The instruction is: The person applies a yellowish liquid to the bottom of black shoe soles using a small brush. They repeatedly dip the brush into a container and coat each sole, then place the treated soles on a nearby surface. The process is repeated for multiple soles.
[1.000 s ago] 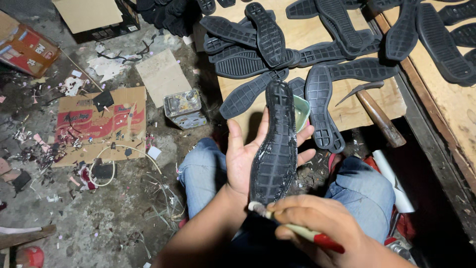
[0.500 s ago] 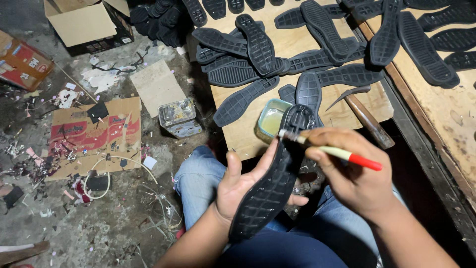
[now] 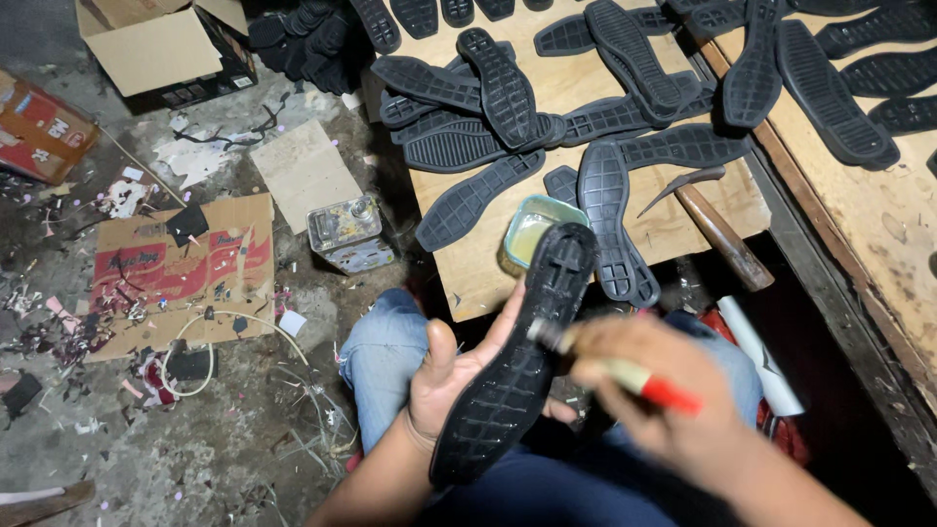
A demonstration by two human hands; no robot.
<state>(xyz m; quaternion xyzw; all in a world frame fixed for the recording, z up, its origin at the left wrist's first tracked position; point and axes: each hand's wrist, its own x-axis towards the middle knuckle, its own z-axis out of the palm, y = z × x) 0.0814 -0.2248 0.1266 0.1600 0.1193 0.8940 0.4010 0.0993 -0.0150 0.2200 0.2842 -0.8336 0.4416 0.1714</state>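
Left hand point(image 3: 459, 376) is cradling the sole point(image 3: 522, 351), long axis running 7-to-1 o'clock, while right hand point(image 3: 649, 390), gripping the brush point(image 3: 625, 371), is sitting at its 3 o'clock, bristles touching mid-sole.

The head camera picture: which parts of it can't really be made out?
- Right hand and its brush: blurred by motion; the bristle tip is unclear.
- Upper face of the held shoe sole: turned away; only the tread shows.
- Contents of the small tub: partly hidden behind the sole's end.
- Soles along the top edge: cut off by the frame.
- Floor scraps: too small to identify.
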